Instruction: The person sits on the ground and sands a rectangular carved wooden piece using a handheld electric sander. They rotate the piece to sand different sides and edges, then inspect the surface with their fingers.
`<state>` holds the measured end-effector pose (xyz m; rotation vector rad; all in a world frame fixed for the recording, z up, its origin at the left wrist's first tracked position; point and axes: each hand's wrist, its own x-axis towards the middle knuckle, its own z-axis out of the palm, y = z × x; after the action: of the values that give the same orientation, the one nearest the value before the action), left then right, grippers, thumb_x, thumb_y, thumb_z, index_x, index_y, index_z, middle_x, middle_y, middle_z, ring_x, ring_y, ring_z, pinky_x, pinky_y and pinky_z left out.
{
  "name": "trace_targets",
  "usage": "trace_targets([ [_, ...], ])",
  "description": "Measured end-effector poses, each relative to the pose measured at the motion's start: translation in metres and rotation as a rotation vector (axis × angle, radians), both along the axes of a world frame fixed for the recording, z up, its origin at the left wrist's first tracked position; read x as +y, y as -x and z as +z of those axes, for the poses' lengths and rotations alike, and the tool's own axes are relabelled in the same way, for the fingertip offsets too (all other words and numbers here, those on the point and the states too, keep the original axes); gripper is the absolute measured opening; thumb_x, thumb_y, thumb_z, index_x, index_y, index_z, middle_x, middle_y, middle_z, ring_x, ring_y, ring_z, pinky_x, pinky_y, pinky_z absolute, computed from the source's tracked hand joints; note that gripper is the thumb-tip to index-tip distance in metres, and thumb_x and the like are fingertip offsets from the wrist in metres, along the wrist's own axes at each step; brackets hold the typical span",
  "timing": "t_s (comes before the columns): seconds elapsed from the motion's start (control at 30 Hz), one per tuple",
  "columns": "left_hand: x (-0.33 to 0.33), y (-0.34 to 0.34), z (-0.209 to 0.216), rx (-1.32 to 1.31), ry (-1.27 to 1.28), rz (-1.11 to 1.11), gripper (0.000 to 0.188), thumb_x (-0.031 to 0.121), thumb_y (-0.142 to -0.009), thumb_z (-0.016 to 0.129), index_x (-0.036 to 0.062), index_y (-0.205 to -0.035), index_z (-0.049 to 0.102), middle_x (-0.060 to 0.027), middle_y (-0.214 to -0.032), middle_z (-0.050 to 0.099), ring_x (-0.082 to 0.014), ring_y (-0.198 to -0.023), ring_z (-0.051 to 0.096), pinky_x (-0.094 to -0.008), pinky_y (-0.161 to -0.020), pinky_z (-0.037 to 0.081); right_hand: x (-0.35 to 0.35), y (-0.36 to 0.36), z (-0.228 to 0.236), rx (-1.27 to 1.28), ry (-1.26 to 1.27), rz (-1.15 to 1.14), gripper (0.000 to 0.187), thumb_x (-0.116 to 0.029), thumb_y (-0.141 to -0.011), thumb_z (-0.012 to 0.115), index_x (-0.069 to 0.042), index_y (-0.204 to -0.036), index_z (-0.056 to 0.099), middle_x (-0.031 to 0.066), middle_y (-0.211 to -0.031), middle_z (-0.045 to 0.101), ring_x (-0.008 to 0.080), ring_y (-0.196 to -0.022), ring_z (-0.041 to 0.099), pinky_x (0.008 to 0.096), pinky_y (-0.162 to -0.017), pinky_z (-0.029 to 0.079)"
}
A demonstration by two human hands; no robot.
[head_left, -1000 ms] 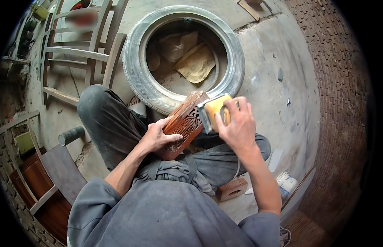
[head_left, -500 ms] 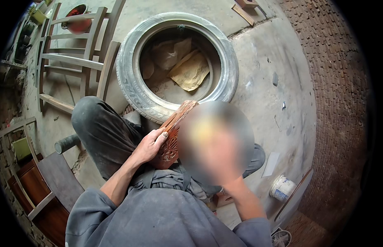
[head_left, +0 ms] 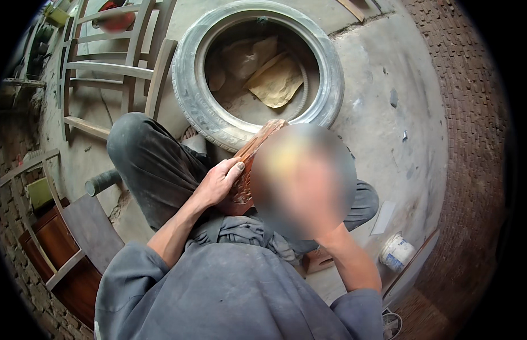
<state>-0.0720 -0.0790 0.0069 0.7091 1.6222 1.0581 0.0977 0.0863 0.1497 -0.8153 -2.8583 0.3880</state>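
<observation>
My left hand (head_left: 219,182) is closed on the near-left edge of a reddish-brown carved wooden piece (head_left: 262,140), its thumb lying on top. The piece stands tilted above my lap, with its carved face toward my right. A round blur covers my right hand (head_left: 313,207) and the piece's right side. Inside the blur a yellowish patch shows above the hand, but its kind and the fingers cannot be made out. Just beyond the wooden piece lies a large dusty tyre (head_left: 188,73), flat on the floor.
Yellowish paper (head_left: 277,84) and a plastic bag lie inside the tyre. Wooden chair frames (head_left: 113,71) stand at left, near a dark cylinder (head_left: 102,182). At right are a white tub (head_left: 396,252), a pale strip (head_left: 383,217) and a brick wall (head_left: 473,113). A brick (head_left: 319,262) sits by my lap.
The whole view has shifted, so the tyre and chair frames appear higher and farther right. The wooden piece shows less of its carved face. My left hand keeps its hold.
</observation>
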Motion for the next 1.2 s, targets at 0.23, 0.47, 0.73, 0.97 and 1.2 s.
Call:
trace_targets([
  [0.23, -0.004, -0.001, -0.002, 0.204, 0.042, 0.336, 0.051, 0.04, -0.115, 0.05, -0.004, -0.135, 0.066, -0.0224, -0.127, 0.069, -0.0324, -0.127, 0.061, -0.0385, -0.111, 0.045, 0.06, -0.001, -0.011, -0.02, -0.07, 0.005, 0.035, -0.02, -0.085, 0.081, -0.01, -0.115, 0.065, 0.0133, -0.114, 0.057, 0.0387, -0.104, 0.062, 0.0523, -0.081, 0.059],
  [0.47, -0.036, -0.011, -0.021, -0.875, 0.493, 0.589, 0.052, 0.038, -0.113, 0.05, -0.0032, -0.144, 0.059, -0.0213, -0.149, 0.063, -0.0307, -0.131, 0.066, -0.0462, -0.12, 0.047, 0.021, 0.019, 0.0, -0.049, -0.059, 0.079, 0.035, -0.022, -0.086, 0.081, -0.011, -0.115, 0.065, 0.0127, -0.114, 0.056, 0.0367, -0.107, 0.061, 0.0508, -0.077, 0.063],
  [0.73, -0.025, -0.025, -0.013, -1.344, 0.333, 0.771, 0.044, 0.029, -0.109, 0.049, -0.0011, -0.139, 0.063, -0.0193, -0.14, 0.07, -0.032, -0.128, 0.068, -0.0493, -0.118, 0.049, 0.067, 0.037, -0.007, -0.08, -0.061, 0.15, 0.035, -0.022, -0.087, 0.08, -0.011, -0.117, 0.065, 0.0151, -0.115, 0.056, 0.0368, -0.107, 0.062, 0.0514, -0.079, 0.061],
  [0.97, -0.03, -0.033, -0.035, -1.369, 0.265, 0.823, 0.044, 0.031, -0.11, 0.048, 0.0017, -0.139, 0.063, -0.018, -0.139, 0.07, -0.0315, -0.128, 0.067, -0.0485, -0.118, 0.048, 0.001, 0.049, 0.009, -0.06, 0.03, 0.255, 0.033, -0.022, -0.087, 0.081, -0.01, -0.113, 0.066, 0.0137, -0.118, 0.056, 0.0356, -0.109, 0.062, 0.0475, -0.073, 0.064],
  [1.2, -0.032, -0.037, -0.05, -1.263, 0.287, 0.776, 0.042, 0.035, -0.108, 0.052, 0.0062, -0.134, 0.068, -0.0149, -0.136, 0.072, -0.0307, -0.123, 0.068, -0.0477, -0.115, 0.05, 0.05, 0.064, 0.005, -0.156, 0.016, 0.107, 0.037, -0.024, -0.086, 0.081, -0.011, -0.117, 0.065, 0.0137, -0.116, 0.057, 0.0372, -0.106, 0.063, 0.0513, -0.078, 0.06],
])
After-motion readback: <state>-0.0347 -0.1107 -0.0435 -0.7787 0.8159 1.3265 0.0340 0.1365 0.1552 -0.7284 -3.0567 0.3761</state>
